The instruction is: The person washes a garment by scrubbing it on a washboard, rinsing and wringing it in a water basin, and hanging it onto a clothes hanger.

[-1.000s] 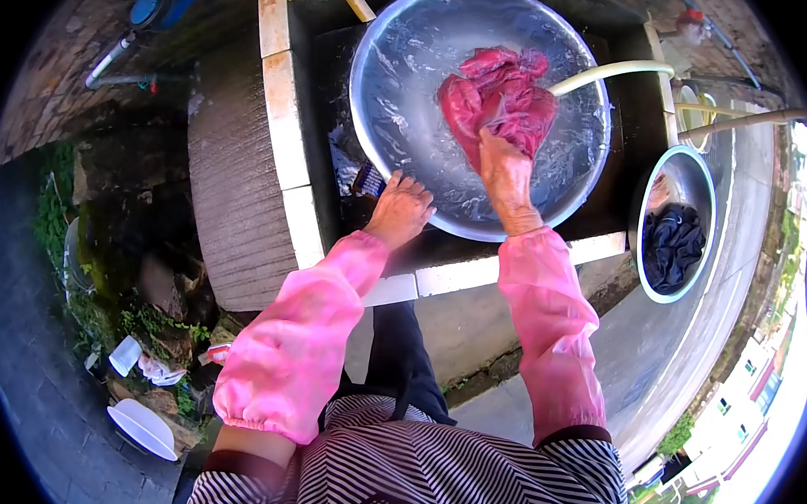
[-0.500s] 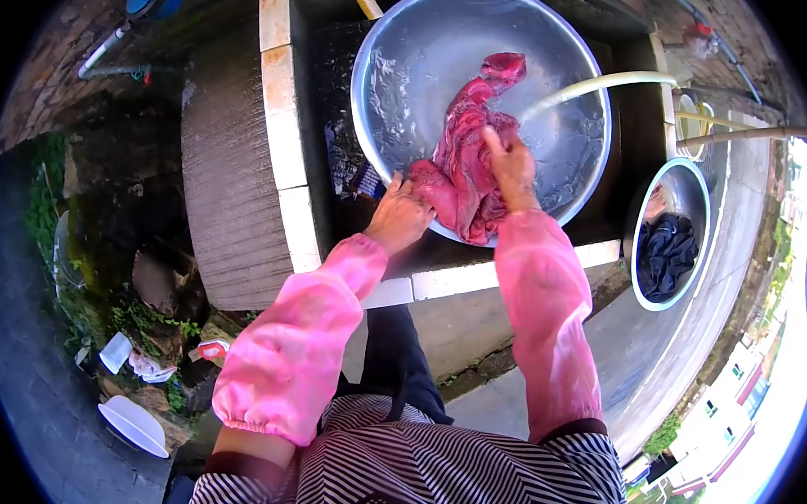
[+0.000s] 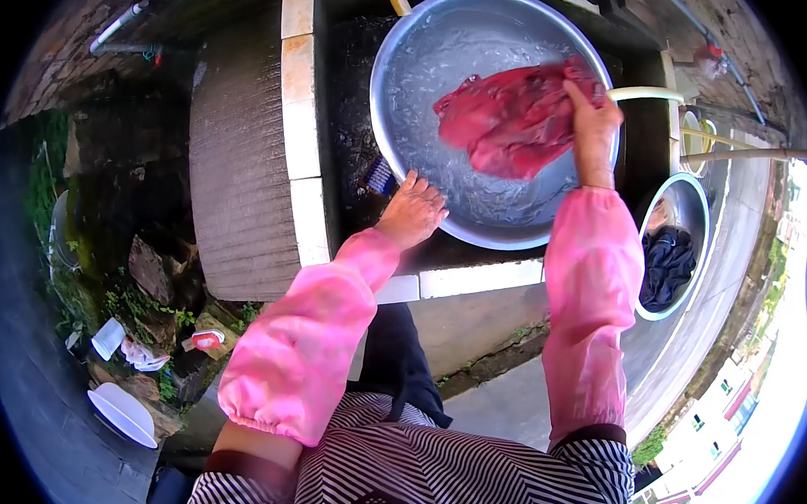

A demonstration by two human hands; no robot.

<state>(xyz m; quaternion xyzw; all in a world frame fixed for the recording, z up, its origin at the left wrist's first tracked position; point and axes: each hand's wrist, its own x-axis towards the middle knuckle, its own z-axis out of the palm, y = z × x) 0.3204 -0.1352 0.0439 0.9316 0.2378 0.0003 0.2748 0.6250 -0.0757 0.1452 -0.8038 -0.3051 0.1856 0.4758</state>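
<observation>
A wide metal basin [image 3: 405, 207] of rippling water sits in a tiled trough. Wet red cloth [image 3: 517, 122] is spread across the water, its right end gripped by my right hand [image 3: 595, 125] near the basin's right rim. My left hand [image 3: 412, 212] rests at the lower left rim with its fingers apart and no cloth in them. Just left of that hand, a blue brush-like object [image 3: 380, 175] lies in the trough. A pale hose [image 3: 646, 94] reaches over the right rim, its end hidden behind my right hand and the cloth.
White tiles [image 3: 308, 221] edge the trough, with a ribbed slab [image 3: 245, 164] to the left. At the right stands a smaller basin [image 3: 704, 220] with dark cloth [image 3: 669, 264] in it. A white dish [image 3: 124, 415] and litter lie among rocks at the lower left.
My right hand has moved up and right, dragging the red cloth from the near rim across the water. My left hand remains by the rim, and the cloth is no longer beside it.
</observation>
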